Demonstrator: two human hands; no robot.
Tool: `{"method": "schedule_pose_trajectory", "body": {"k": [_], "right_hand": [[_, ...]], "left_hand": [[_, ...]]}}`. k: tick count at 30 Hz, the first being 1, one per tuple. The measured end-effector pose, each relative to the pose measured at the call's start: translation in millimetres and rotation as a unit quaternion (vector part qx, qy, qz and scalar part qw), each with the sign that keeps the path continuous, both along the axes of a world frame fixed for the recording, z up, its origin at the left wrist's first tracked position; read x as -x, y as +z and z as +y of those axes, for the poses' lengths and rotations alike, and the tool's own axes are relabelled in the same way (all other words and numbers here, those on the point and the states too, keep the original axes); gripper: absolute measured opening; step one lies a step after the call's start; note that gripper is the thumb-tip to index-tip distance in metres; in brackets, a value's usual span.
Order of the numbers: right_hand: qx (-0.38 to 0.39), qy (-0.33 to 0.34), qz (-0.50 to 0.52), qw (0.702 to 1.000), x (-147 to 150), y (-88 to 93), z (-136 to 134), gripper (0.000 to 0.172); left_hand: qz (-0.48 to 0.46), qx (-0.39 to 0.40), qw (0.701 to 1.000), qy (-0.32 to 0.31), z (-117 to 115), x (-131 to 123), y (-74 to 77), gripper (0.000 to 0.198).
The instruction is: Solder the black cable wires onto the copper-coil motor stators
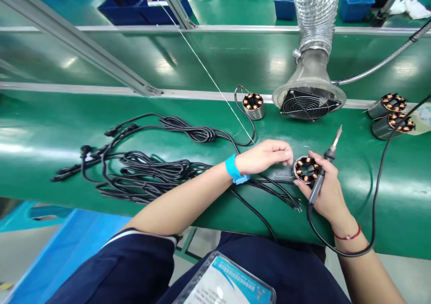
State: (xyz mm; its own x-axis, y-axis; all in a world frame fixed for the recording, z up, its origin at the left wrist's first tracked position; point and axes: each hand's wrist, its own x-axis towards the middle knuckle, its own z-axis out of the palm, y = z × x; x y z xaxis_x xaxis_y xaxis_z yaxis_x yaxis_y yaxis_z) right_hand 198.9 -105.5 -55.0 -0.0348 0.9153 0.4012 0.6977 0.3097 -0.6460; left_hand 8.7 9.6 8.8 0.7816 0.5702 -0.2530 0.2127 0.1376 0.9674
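Note:
My right hand [325, 191] is wrapped round a motor stator [305, 170], a steel ring with copper windings, its open face up. A soldering iron [317, 185] is also in that hand, lying across the fingers with its tip pointing up and away. Just left of the stator, my left hand [269, 155] is closed with fingertips curled together; what they hold, if anything, is too small to make out. Thin wire leads stick out beside the stator. A thin pale strand [202, 63] comes down from above to the left hand's back edge.
Black power cables [151, 169] lie bundled at left, with bare ends [296, 205] near the stator. One wired stator [253, 106] stands behind; two more stators [392, 126] sit at right. A fume extractor [310, 93] hangs over the green bench [208, 214]. The iron's cord [379, 196] loops round the right wrist.

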Motion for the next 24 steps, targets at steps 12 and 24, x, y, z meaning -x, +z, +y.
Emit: {"method": "schedule_pose_trajectory", "body": {"k": [12,24], "right_hand": [[0.011,-0.010,-0.011,1.000,-11.9,2.2,-0.8,0.067],[0.001,-0.025,-0.059,0.998,-7.2,4.3,-0.8,0.056]], "left_hand": [[0.032,0.013,0.997,-0.066,-7.5,6.3,-3.8,0.020],[-0.018,0.128,0.990,-0.059,-14.2,-10.2,-8.8,0.017]]}}
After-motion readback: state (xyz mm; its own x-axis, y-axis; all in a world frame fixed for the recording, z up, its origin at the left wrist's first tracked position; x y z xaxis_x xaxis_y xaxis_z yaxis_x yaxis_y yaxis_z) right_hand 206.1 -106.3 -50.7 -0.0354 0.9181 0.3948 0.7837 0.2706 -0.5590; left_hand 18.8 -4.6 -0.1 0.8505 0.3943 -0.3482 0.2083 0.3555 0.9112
